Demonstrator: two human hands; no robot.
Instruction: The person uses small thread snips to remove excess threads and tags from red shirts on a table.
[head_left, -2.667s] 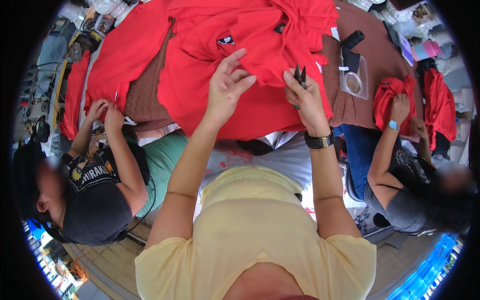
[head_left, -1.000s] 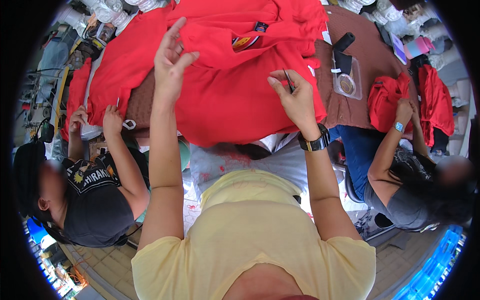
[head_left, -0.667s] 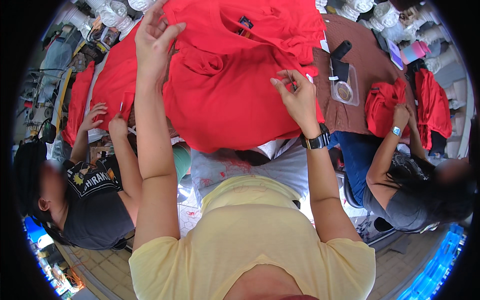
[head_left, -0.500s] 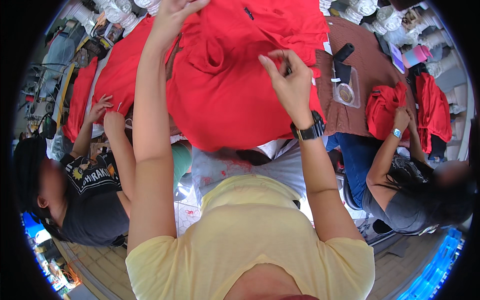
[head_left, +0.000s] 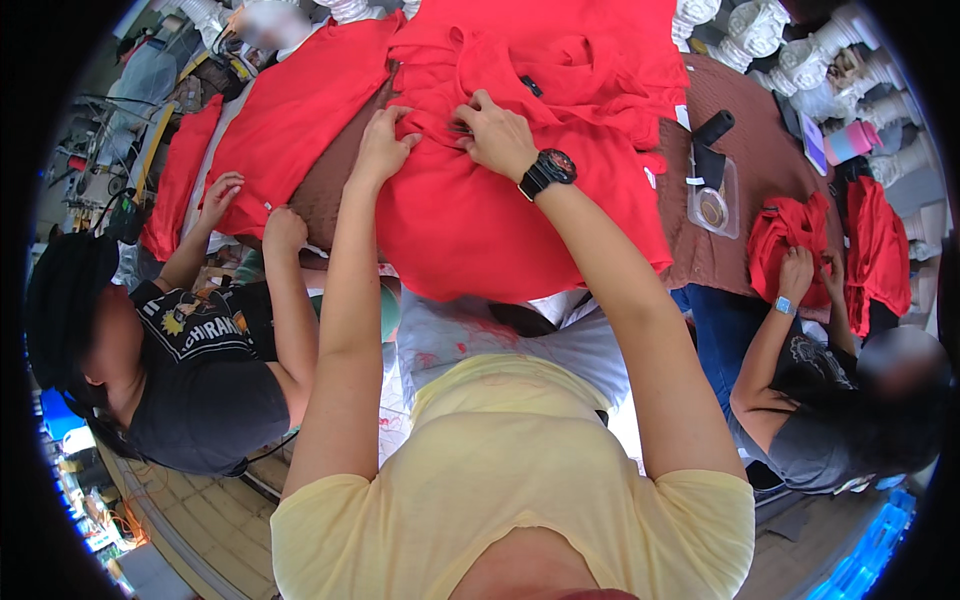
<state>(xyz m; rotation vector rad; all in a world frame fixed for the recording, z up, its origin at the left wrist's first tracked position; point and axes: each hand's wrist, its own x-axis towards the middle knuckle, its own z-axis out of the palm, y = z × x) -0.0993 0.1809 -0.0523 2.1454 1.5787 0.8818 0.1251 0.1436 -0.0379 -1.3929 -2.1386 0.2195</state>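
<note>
In the head view, a red garment point(head_left: 520, 225) lies on the brown-covered worktop point(head_left: 765, 150), left of a clear plastic box point(head_left: 729, 215). Farther left of that box, the left hand point(head_left: 380, 150) and, nearer it, the right hand point(head_left: 500, 138) bend their fingers at the garment's folds; whether either grips cloth, I cannot tell.

Person's L hand point(head_left: 382, 147) & R hand point(head_left: 495, 137), fingers bent, on rumpled red fabric garment point(head_left: 510, 240); grip unclear. Black wristwatch point(head_left: 548, 172) on R wrist. Garment on brown textured tablecloth point(head_left: 775, 130); to its R, clear plastic box point(head_left: 731, 215) nr black cylinder point(head_left: 715, 128). L co-worker point(head_left: 205, 410), black top, hands at long red cloth point(head_left: 300, 110).
</note>
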